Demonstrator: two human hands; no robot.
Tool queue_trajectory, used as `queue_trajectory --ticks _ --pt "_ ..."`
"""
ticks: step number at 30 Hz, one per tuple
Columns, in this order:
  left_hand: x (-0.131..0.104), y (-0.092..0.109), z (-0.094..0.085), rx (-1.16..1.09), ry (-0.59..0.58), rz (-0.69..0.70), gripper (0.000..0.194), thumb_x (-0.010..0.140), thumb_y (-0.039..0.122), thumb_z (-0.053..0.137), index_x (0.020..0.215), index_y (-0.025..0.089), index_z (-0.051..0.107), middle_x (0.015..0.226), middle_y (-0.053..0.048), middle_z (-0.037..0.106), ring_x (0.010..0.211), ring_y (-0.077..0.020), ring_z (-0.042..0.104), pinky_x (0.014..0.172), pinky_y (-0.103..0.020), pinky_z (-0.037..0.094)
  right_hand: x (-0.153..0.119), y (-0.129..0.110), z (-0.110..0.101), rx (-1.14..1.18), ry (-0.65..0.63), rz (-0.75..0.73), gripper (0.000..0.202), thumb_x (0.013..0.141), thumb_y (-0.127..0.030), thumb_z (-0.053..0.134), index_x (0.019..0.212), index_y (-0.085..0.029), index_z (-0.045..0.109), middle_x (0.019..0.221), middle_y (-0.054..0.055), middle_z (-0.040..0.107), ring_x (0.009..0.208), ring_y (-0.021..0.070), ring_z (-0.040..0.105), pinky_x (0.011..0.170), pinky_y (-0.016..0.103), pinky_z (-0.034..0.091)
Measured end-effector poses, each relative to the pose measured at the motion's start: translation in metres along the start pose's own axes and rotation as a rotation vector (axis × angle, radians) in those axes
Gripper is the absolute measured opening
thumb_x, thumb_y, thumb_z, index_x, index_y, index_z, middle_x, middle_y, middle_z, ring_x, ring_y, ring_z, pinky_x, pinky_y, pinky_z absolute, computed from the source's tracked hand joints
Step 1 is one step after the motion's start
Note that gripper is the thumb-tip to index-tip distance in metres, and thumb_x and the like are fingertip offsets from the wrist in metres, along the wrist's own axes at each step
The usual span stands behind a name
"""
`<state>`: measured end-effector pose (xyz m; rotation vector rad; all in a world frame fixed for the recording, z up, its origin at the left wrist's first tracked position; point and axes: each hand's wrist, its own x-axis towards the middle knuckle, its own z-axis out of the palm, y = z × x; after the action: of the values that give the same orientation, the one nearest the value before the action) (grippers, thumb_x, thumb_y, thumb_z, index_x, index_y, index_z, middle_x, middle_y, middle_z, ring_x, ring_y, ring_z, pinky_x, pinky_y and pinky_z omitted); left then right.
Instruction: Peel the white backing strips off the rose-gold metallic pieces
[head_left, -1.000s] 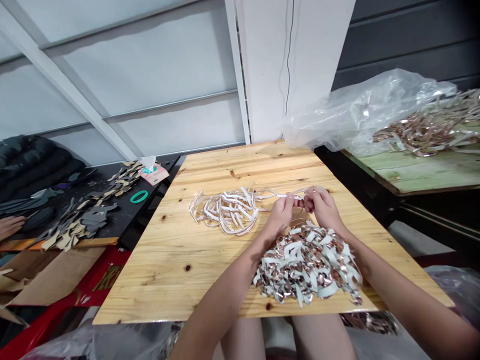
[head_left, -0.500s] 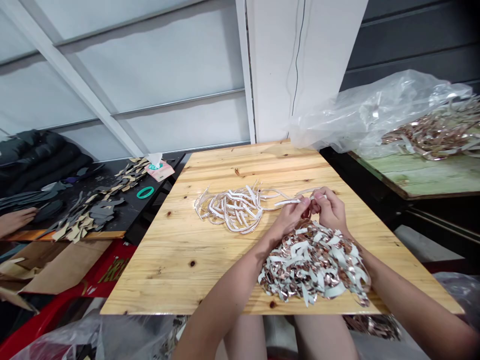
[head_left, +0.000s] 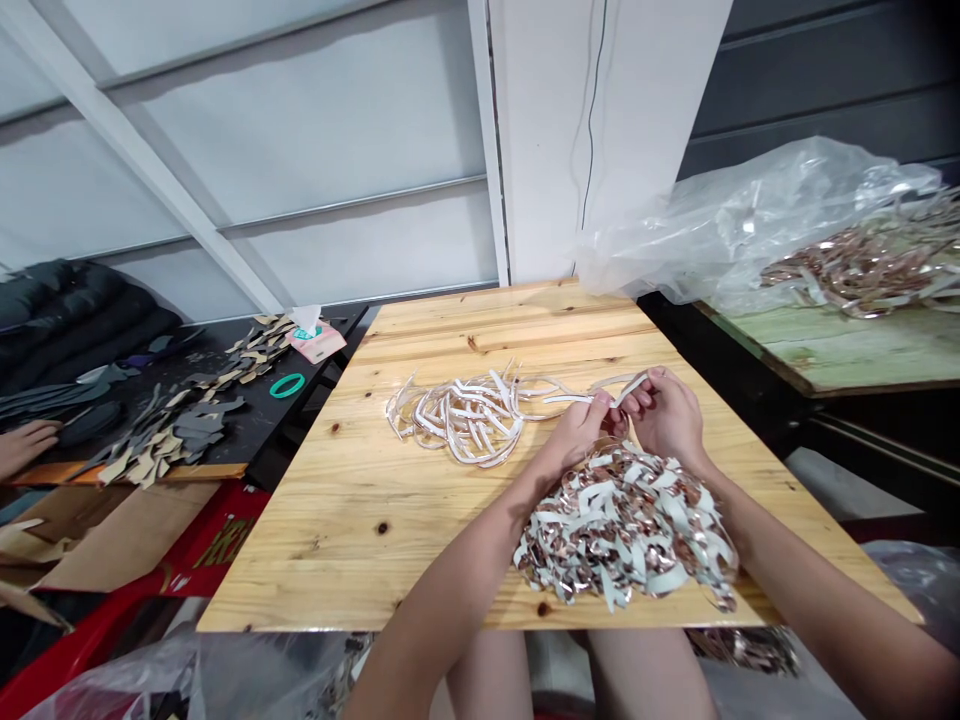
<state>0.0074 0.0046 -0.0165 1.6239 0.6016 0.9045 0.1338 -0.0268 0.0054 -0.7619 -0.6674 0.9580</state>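
Note:
Between my two hands runs a narrow pale strip. My left hand pinches it near the thumb tip, and my right hand grips its other end, a little higher and to the right. Just below the hands, between my forearms, lies a heap of short white and shiny copper-coloured strips. Left of my hands spreads a looser tangle of long white strips with shiny edges. A few of these long strips trail from the tangle toward my left hand.
A wooden table carries both piles. On the black side table are grey and tan scraps, a green ring and a tissue pack. Another person's hand rests there. Clear plastic and more copper strips lie at right.
My right hand has turned and shifted slightly right, away from the left. More of the pale strip now shows between the hands. Both piles look the same.

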Motion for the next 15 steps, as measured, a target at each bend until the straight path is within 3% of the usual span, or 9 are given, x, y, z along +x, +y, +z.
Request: queue_trajectory --ticks 5,11,13,15 --pt "0.006 -0.012 -0.001 -0.113 -0.030 -0.074 0.057 0.096 0.073 0.036 0.074 0.023 0.053 0.065 -0.004 0.061 0.059 -0.0180 0.061 0.063 -0.036 0.052 0.002 -0.006 -0.002 0.051 0.047 0.017 0.029 0.079 -0.031 0.070 0.064 -0.022 0.048 0.058 -0.005 0.034 0.052 0.0120 0.040 0.047 0.026 0.039" --pt "0.009 -0.015 -0.007 -0.191 0.136 -0.004 0.054 0.095 0.074 0.040 0.082 0.021 0.048 0.073 0.000 0.058 0.060 -0.0151 0.061 0.059 -0.031 0.050 0.006 -0.013 -0.009 0.042 0.138 -0.164 0.028 0.079 -0.031 0.073 0.066 -0.022 0.049 0.062 -0.004 0.037 0.056 0.0119 0.041 0.053 0.026 0.043" --pt "0.008 -0.013 -0.009 -0.202 0.198 0.040 0.052 0.096 0.071 0.040 0.085 0.021 0.049 0.075 -0.001 0.059 0.063 -0.0157 0.062 0.063 -0.032 0.052 0.007 -0.014 -0.012 0.057 0.146 -0.094 0.029 0.081 -0.039 0.069 0.069 -0.023 0.049 0.062 -0.003 0.041 0.058 0.0143 0.048 0.055 0.029 0.047" --pt "0.007 -0.009 -0.010 -0.214 0.261 0.080 0.050 0.098 0.069 0.037 0.087 0.022 0.050 0.078 -0.002 0.060 0.067 -0.0165 0.063 0.068 -0.033 0.054 0.006 -0.014 -0.015 0.045 0.132 0.034 0.036 0.086 -0.058 0.058 0.076 -0.024 0.053 0.066 0.000 0.049 0.062 0.0190 0.056 0.055 0.034 0.051"
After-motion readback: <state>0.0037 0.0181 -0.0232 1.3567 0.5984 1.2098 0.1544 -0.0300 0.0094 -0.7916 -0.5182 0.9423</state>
